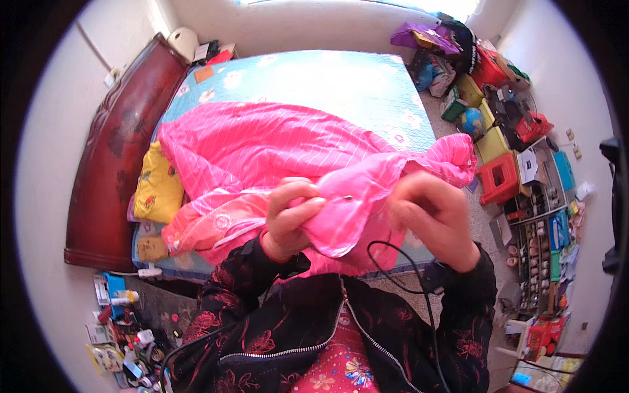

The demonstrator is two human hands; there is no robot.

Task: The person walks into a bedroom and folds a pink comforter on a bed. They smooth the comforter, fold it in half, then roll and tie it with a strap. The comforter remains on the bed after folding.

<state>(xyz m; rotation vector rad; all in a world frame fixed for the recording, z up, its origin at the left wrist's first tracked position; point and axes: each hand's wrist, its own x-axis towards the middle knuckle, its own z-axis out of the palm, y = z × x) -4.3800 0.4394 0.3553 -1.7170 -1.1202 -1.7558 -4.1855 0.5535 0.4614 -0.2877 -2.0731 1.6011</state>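
A bright pink striped fabric cover (290, 132) lies bunched across the near half of a bed. My left hand (292, 216) pinches an edge of the pink cloth, which hangs raised in front of my chest. A small dark spot or hole shows in the cloth between my hands. My right hand (432, 216) is at the cloth's right side with its fingers curled and slightly blurred; whether it grips the fabric is unclear. Beneath the cover is a light blue flowered bed sheet (314, 73).
A dark red wooden headboard (123, 142) stands at the left, beside a yellow pillow (159, 189). Shelves with a red plastic stool (499, 178), a globe (472, 121) and many small items line the right. A black cable (430, 319) loops near my right wrist. Bottles crowd the lower left.
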